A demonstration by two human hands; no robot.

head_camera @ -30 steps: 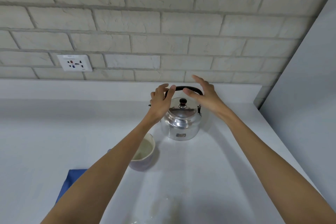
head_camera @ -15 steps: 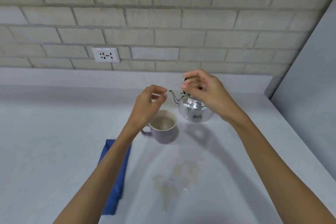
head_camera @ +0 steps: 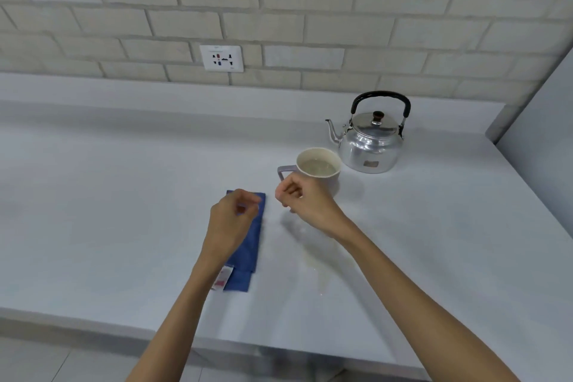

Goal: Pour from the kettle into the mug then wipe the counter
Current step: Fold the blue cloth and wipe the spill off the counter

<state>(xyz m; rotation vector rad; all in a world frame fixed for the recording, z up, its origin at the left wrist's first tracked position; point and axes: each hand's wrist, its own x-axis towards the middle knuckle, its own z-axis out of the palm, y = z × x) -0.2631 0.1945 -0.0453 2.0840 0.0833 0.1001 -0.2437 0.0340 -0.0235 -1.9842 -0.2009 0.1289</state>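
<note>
My fingers (head_camera: 248,200) are loosely curled and hold nothing; half a second ago my right hand (head_camera: 305,203) gripped the shiny metal kettle with the black handle (head_camera: 370,143), now standing alone right of centre. With the filled lilac mug (head_camera: 317,169) beside it, pouring looks done, so my left hand (head_camera: 231,220) hovers over the folded blue cloth (head_camera: 248,253), mid-frame on the white table (head_camera: 108,195), left of the pale spill (head_camera: 321,263).
</note>
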